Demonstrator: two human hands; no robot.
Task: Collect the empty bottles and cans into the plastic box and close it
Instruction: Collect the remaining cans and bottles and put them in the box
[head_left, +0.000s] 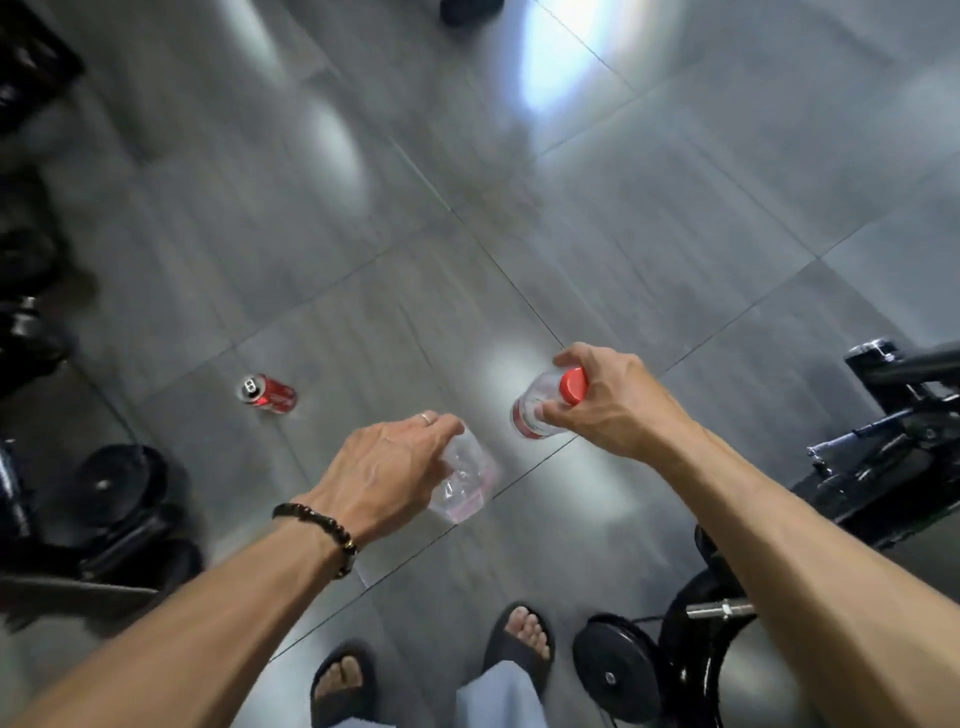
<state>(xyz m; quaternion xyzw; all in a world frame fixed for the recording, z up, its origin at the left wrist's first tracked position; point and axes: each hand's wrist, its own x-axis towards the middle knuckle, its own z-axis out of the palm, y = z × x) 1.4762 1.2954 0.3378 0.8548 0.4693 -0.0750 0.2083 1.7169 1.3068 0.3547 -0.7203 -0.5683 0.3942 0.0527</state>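
Both hands are full, likely for one trip: left hand (387, 470) wraps a clear bottle (465, 480) at centre, right hand (613, 400) grips a red-capped bottle (545, 402). Lower left, a red can (267, 393) lies on the floor (519, 208); no plastic box in view.
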